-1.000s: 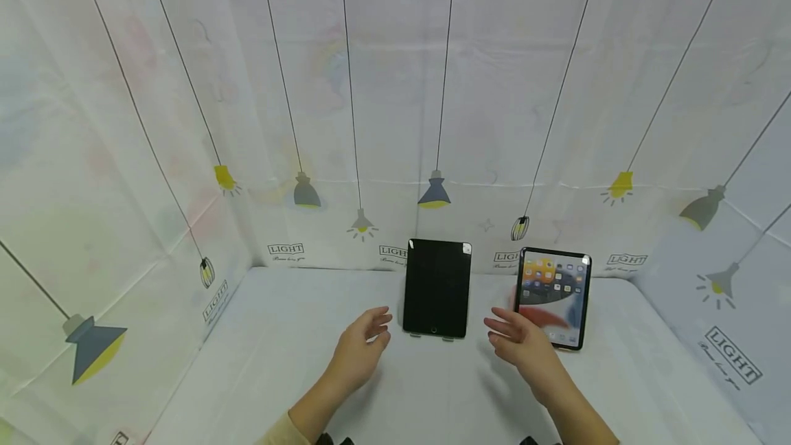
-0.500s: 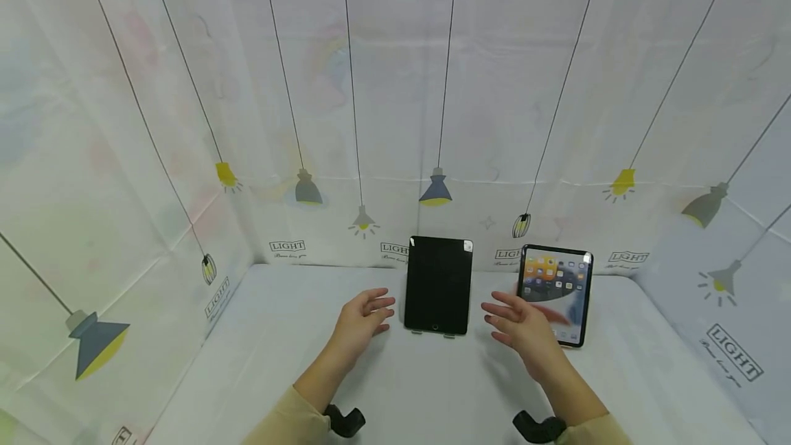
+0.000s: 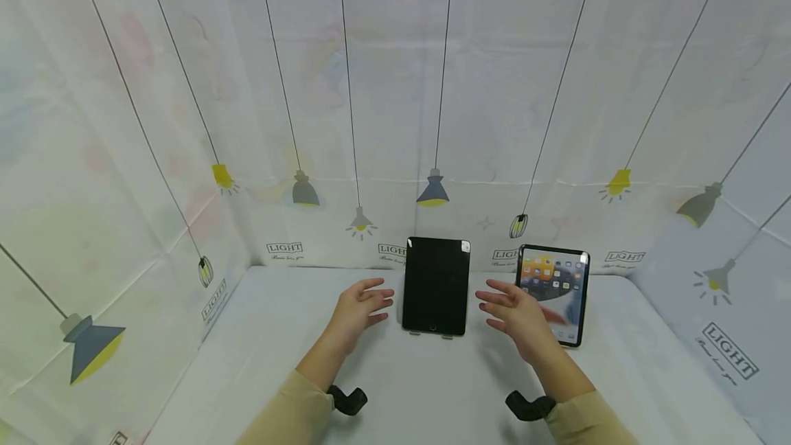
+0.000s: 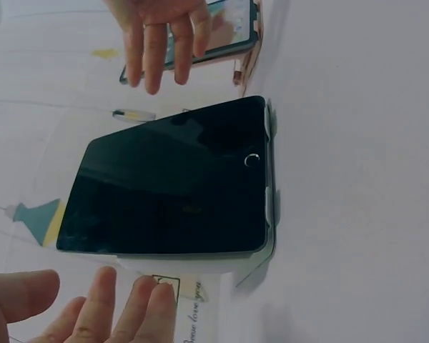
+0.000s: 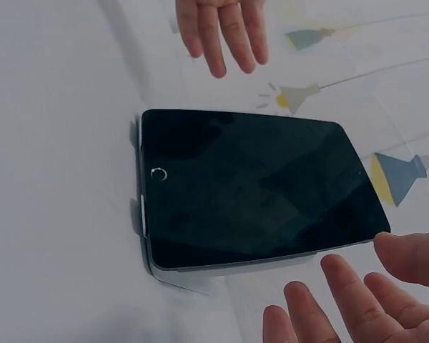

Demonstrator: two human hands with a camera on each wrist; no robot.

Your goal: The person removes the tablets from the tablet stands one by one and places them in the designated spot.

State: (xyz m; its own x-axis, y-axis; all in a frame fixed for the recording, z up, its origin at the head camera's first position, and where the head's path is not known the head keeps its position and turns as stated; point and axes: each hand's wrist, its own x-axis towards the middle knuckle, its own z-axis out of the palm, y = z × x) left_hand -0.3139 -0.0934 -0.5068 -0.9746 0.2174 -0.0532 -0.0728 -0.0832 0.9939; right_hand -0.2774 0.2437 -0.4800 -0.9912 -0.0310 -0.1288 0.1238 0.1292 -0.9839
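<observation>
Near the back edge of the white-covered table [image 3: 432, 397], about midway between the back corners, a dark tablet [image 3: 435, 287] is propped in a backward lean, its lower edge held by the small lugs of a stand [image 4: 269, 204]; its round button is set at the bottom. It is flanked by the two hands, which are held well apart, nothing being gripped by either. The left hand [image 3: 358, 311] is held just beside the tablet's left edge, fingers spread and gently bent. The right hand [image 3: 516, 311] is held off the right edge, its fingers likewise loosely extended; whether the tablet's corner is touched by its thumb cannot be told. Towards the table's back right corner, a lit tablet [image 3: 559, 283], its screen filled with app icons, is partly covered by the right hand. Behind the back edge, a pale curtain [image 3: 395, 108] is printed with hanging lamps [image 3: 433, 189].
</observation>
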